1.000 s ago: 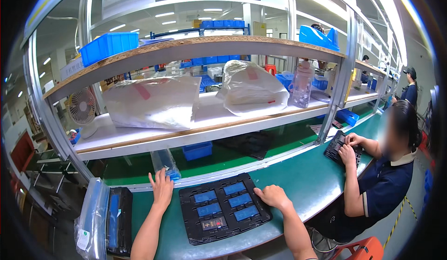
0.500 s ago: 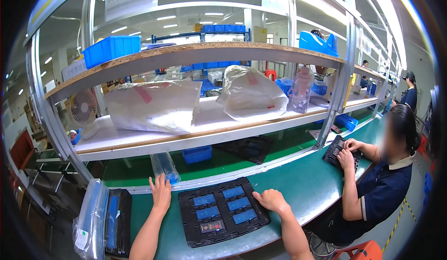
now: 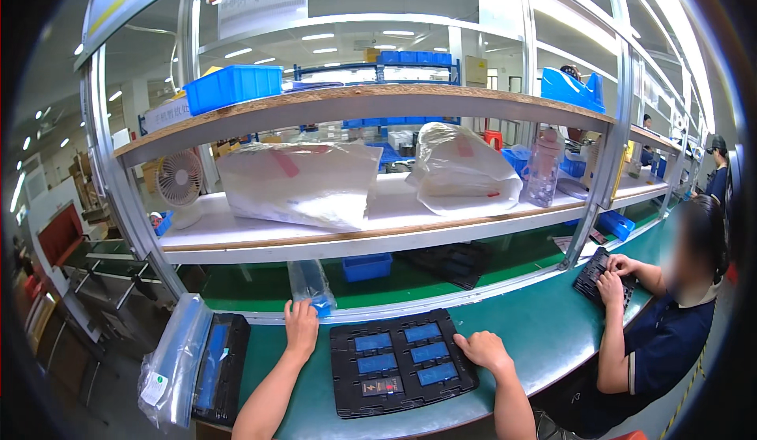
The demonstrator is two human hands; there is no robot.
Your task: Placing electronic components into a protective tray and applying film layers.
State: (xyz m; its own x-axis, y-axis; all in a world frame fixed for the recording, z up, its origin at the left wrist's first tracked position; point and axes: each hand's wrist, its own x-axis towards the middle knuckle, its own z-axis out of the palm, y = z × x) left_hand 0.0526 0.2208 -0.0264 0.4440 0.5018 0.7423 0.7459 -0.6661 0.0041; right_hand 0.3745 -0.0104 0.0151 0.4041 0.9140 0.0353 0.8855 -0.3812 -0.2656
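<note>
Black plastic forms the rectangular tray point(image 3: 404, 363) lying on the green tabletop point(image 3: 544, 331); all six places seem filled, five with flat blue-faced rectangles point(image 3: 430, 352), one with a dark-faced rectangle point(image 3: 382, 386), none left vacant. The right hand point(image 3: 485, 350) curls, thumb at its right edge, grip unclear; the left hand point(image 3: 300, 331) spreads beside a clear plastic bag point(image 3: 310, 280).

"Here we go, count along! One black rectangular plastic tray point(image 3: 401, 344), two bare hands: one left hand point(image 3: 301, 328), one right hand point(image 3: 484, 349)."
"And flat blue rectangular pieces point(image 3: 430, 352) in it?"
"Five! Plus one flat black printed piece point(image 3: 382, 386), six altogether!"
"Now the long white-topped shelf point(image 3: 392, 207)!"
"Big crinkled translucent plastic bags point(image 3: 298, 188), two! Round white desk fan point(image 3: 179, 178), one! Tall translucent pinkish bottle point(image 3: 544, 170), one!"
"Seated co-workers in dark-blue short sleeves point(image 3: 654, 341)?"
"One!"
</note>
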